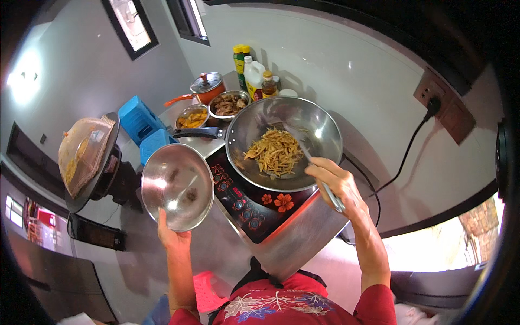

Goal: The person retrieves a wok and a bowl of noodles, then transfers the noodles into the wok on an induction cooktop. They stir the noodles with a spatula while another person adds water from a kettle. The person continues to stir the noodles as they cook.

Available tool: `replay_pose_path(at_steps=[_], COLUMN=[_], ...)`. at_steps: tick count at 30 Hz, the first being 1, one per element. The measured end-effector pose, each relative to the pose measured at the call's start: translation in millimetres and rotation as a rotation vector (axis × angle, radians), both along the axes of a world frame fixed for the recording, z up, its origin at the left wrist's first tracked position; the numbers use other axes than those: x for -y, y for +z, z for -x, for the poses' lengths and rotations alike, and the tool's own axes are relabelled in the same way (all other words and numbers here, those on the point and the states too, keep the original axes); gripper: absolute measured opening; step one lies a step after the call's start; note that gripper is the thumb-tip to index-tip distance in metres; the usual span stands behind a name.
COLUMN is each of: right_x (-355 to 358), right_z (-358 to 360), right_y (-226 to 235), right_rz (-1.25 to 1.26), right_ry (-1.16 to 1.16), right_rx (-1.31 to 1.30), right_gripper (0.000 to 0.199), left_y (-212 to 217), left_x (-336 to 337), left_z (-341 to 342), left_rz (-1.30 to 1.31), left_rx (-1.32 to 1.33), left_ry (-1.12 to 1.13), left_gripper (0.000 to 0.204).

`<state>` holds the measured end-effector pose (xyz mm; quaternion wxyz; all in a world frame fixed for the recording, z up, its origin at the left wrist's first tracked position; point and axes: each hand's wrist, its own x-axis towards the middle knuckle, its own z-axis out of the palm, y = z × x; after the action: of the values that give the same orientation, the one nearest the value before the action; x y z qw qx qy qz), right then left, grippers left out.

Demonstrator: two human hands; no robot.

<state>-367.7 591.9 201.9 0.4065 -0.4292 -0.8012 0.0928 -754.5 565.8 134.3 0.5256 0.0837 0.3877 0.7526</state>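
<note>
My left hand (175, 239) grips the rim of a steel bowl (179, 189), thumb over the near edge. The bowl is tilted toward me and has only a few dark smears or reflections inside. In my right hand (337, 181) is the handle of a metal spatula (306, 154), its far end inside the wok. The steel wok (319, 127) rests on a black induction cooker (246, 208), its dark handle pointing left. A heap of yellow-brown food strips (275, 153) lies in the wok, near the spatula.
Behind the wok's handle stand a bowl of browned meat pieces (228, 104), a bowl of yellow food (193, 117) and an orange lidded pot (208, 86). Several bottles (253, 73) line the wall. A black cord (409, 154) hangs right; blue plastic stools (143, 122) stand left.
</note>
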Motion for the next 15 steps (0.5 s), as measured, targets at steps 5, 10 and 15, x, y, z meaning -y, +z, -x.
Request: replay_pose_path(at_steps=[5, 10, 15], right_x=[7, 55, 54], right_z=[2, 15, 56], right_y=[6, 30, 14], right_rz=[-0.024, 0.056, 0.021], right_ry=[0.121, -0.003, -0.187], right_rx=[0.343, 0.42, 0.465], right_gripper=[0.038, 0.028, 0.025], left_y=[-6, 31, 34], left_x=[-22, -52, -89], left_z=[17, 16, 28], left_rz=[-0.144, -0.193, -0.215], left_rx=[0.032, 0.037, 0.093], left_ry=[-0.155, -0.251, -0.411], left_gripper=[0.046, 0.041, 0.041])
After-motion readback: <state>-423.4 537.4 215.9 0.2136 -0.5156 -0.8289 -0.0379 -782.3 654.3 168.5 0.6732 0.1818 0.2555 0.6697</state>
